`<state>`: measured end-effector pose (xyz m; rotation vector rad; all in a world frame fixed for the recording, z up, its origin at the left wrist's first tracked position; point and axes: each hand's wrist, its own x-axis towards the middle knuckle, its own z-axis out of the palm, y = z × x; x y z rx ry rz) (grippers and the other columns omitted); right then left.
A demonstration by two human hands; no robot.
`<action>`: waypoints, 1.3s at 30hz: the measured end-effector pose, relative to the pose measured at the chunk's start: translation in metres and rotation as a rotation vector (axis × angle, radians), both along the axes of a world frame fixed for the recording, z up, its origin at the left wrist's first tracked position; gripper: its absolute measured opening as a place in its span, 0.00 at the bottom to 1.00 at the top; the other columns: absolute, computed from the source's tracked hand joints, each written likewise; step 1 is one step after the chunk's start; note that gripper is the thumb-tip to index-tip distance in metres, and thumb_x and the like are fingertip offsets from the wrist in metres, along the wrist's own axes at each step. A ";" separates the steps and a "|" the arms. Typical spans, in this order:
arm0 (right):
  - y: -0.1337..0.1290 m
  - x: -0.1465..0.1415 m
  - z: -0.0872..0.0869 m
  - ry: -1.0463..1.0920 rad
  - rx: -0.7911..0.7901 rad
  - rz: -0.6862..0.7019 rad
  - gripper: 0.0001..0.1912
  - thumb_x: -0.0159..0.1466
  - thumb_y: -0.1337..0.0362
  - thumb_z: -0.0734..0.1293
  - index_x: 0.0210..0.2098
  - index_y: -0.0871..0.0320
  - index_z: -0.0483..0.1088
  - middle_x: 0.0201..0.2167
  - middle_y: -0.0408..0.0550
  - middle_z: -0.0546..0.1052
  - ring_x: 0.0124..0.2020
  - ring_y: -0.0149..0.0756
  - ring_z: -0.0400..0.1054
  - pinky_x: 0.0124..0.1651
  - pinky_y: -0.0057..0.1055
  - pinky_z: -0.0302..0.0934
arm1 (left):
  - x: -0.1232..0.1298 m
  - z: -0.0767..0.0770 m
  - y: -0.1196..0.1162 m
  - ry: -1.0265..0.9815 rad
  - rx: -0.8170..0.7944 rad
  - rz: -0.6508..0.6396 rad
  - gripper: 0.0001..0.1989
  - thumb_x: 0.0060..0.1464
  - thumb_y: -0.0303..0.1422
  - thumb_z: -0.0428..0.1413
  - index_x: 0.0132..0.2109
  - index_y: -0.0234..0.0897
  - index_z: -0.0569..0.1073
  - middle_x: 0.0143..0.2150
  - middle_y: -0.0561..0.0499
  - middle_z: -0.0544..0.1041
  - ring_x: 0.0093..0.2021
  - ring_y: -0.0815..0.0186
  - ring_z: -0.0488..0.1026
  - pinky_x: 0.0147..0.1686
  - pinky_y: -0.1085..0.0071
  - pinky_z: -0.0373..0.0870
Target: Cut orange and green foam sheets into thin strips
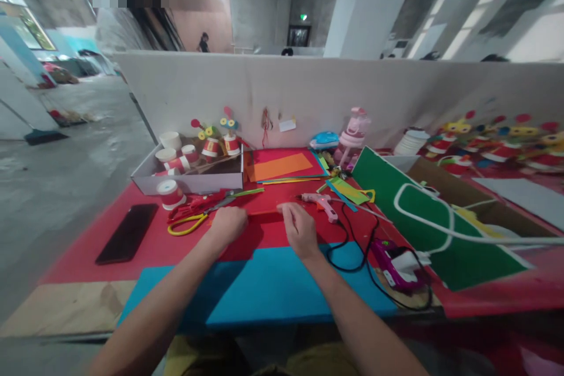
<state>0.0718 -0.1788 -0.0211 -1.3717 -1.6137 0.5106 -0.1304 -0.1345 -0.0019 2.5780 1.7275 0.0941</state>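
Between my two hands a narrow red paper strip point(264, 212) stretches level over the red tabletop, partly blending into it. The closed fingers of my left hand point(229, 227) grip its left end. At the other end my right hand point(300, 229) pinches it between thumb and fingers. Just left of my left hand lie yellow-handled scissors point(187, 225), their blades pointing away to the right. A pink glue gun point(324, 204) rests right of my right hand, its nozzle facing left. Blue sheets point(264, 288) lie under my forearms.
A black phone point(127, 234) lies at left, near a white box point(189, 184) of paper cups and cup figures. Coloured paper point(282, 167) is behind my hands. At right are a purple power strip point(396, 267), cables and a green board point(423, 223). A white partition point(211, 88) stands behind.
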 end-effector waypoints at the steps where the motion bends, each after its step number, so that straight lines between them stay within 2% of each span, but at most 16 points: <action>1: 0.002 -0.011 0.000 0.154 -0.052 0.032 0.33 0.70 0.41 0.50 0.43 0.57 0.77 0.39 0.56 0.80 0.44 0.46 0.75 0.50 0.43 0.70 | 0.001 0.001 0.001 -0.016 0.044 0.065 0.17 0.62 0.31 0.46 0.40 0.30 0.80 0.34 0.33 0.81 0.37 0.50 0.80 0.38 0.59 0.74; 3: 0.011 -0.033 -0.007 0.448 -0.245 0.143 0.29 0.65 0.39 0.59 0.39 0.57 0.76 0.32 0.53 0.79 0.33 0.42 0.75 0.36 0.39 0.73 | 0.002 0.000 0.001 -0.047 0.163 0.141 0.19 0.65 0.33 0.43 0.51 0.34 0.77 0.42 0.36 0.82 0.41 0.54 0.80 0.41 0.62 0.74; 4: 0.018 -0.044 -0.013 0.593 -0.339 0.231 0.27 0.61 0.39 0.65 0.43 0.57 0.74 0.35 0.52 0.79 0.33 0.41 0.75 0.34 0.38 0.73 | 0.002 -0.002 -0.001 -0.081 0.229 0.134 0.19 0.65 0.33 0.44 0.55 0.36 0.75 0.48 0.38 0.81 0.45 0.56 0.79 0.43 0.63 0.74; 6: 0.035 -0.059 -0.025 0.819 -0.426 0.368 0.29 0.59 0.42 0.69 0.52 0.53 0.70 0.45 0.51 0.79 0.40 0.40 0.75 0.38 0.37 0.73 | 0.004 -0.008 -0.004 -0.151 0.318 0.028 0.19 0.64 0.32 0.46 0.58 0.38 0.73 0.56 0.40 0.77 0.53 0.56 0.76 0.51 0.61 0.72; 8: 0.051 -0.063 -0.032 0.935 -0.392 0.357 0.31 0.62 0.40 0.64 0.57 0.51 0.66 0.53 0.51 0.76 0.47 0.41 0.74 0.42 0.37 0.73 | 0.004 -0.014 -0.004 -0.242 0.324 -0.113 0.18 0.63 0.35 0.49 0.57 0.40 0.74 0.60 0.42 0.75 0.60 0.54 0.70 0.57 0.57 0.68; 10: 0.062 -0.057 -0.034 0.956 -0.347 0.368 0.32 0.66 0.38 0.56 0.60 0.51 0.63 0.59 0.53 0.72 0.53 0.42 0.72 0.47 0.40 0.72 | 0.000 -0.018 0.000 -0.431 0.284 -0.163 0.19 0.64 0.40 0.49 0.58 0.41 0.73 0.60 0.44 0.74 0.62 0.55 0.68 0.59 0.56 0.66; 13: 0.068 -0.041 -0.031 0.956 -0.309 0.433 0.34 0.68 0.39 0.52 0.62 0.54 0.61 0.62 0.55 0.70 0.57 0.45 0.70 0.53 0.46 0.68 | -0.013 -0.019 0.010 -0.849 0.191 0.006 0.24 0.64 0.46 0.47 0.59 0.39 0.70 0.58 0.43 0.75 0.56 0.58 0.72 0.56 0.59 0.68; 16: 0.067 -0.033 -0.028 1.004 -0.277 0.466 0.32 0.67 0.40 0.56 0.62 0.53 0.61 0.61 0.54 0.70 0.57 0.46 0.70 0.58 0.49 0.65 | -0.022 -0.018 0.015 -1.085 -0.170 0.071 0.27 0.59 0.52 0.51 0.54 0.35 0.71 0.46 0.45 0.79 0.44 0.61 0.76 0.43 0.65 0.73; 18: 0.065 -0.035 -0.027 1.034 -0.270 0.478 0.31 0.65 0.40 0.59 0.60 0.52 0.63 0.60 0.53 0.72 0.57 0.46 0.70 0.59 0.49 0.63 | -0.023 -0.018 0.013 -1.094 -0.435 -0.002 0.26 0.52 0.52 0.58 0.47 0.34 0.73 0.39 0.48 0.78 0.37 0.63 0.75 0.35 0.71 0.71; 21: 0.066 -0.036 -0.024 1.045 -0.256 0.464 0.30 0.63 0.40 0.62 0.57 0.53 0.66 0.55 0.54 0.75 0.56 0.46 0.71 0.58 0.48 0.65 | -0.020 -0.018 0.008 -1.090 -0.610 -0.034 0.22 0.43 0.48 0.66 0.35 0.33 0.74 0.31 0.52 0.76 0.30 0.68 0.71 0.29 0.75 0.66; 24: 0.070 -0.026 -0.018 1.003 -0.196 0.347 0.30 0.62 0.38 0.62 0.51 0.55 0.68 0.49 0.54 0.79 0.52 0.47 0.73 0.52 0.45 0.69 | -0.023 -0.016 0.007 -1.157 -0.643 0.063 0.22 0.39 0.47 0.68 0.31 0.33 0.73 0.27 0.53 0.75 0.26 0.70 0.69 0.26 0.76 0.63; 27: 0.077 -0.009 -0.014 1.004 -0.158 0.155 0.31 0.56 0.35 0.65 0.42 0.55 0.70 0.41 0.53 0.81 0.47 0.46 0.75 0.43 0.38 0.71 | -0.033 -0.013 0.011 -1.189 -0.607 0.159 0.23 0.36 0.47 0.69 0.31 0.34 0.71 0.25 0.54 0.74 0.25 0.69 0.69 0.25 0.75 0.62; 31: 0.083 0.008 -0.012 1.112 -0.134 0.020 0.29 0.48 0.36 0.72 0.33 0.55 0.69 0.31 0.49 0.81 0.39 0.43 0.76 0.36 0.31 0.69 | -0.049 -0.009 0.017 -1.139 -0.595 0.171 0.24 0.35 0.47 0.70 0.31 0.34 0.71 0.25 0.55 0.73 0.25 0.69 0.68 0.25 0.75 0.62; 35: 0.085 0.015 -0.012 1.167 -0.142 0.013 0.29 0.46 0.39 0.75 0.34 0.54 0.70 0.31 0.46 0.81 0.37 0.41 0.76 0.34 0.31 0.68 | -0.065 -0.002 0.016 -1.048 -0.664 0.013 0.22 0.40 0.48 0.68 0.31 0.34 0.74 0.28 0.54 0.74 0.28 0.69 0.69 0.28 0.74 0.65; 37: 0.083 0.011 -0.015 1.154 -0.209 0.087 0.28 0.45 0.41 0.76 0.34 0.56 0.71 0.32 0.47 0.81 0.36 0.41 0.76 0.35 0.32 0.68 | -0.069 0.001 0.013 -1.025 -0.792 -0.106 0.25 0.44 0.53 0.64 0.35 0.34 0.77 0.30 0.50 0.76 0.30 0.66 0.71 0.30 0.72 0.68; 39: 0.079 -0.001 -0.021 1.090 -0.326 0.202 0.28 0.44 0.43 0.77 0.34 0.57 0.73 0.30 0.48 0.81 0.34 0.41 0.76 0.34 0.33 0.67 | -0.066 0.002 0.010 -1.064 -0.876 -0.150 0.30 0.49 0.59 0.57 0.39 0.33 0.78 0.32 0.46 0.77 0.31 0.63 0.74 0.30 0.70 0.69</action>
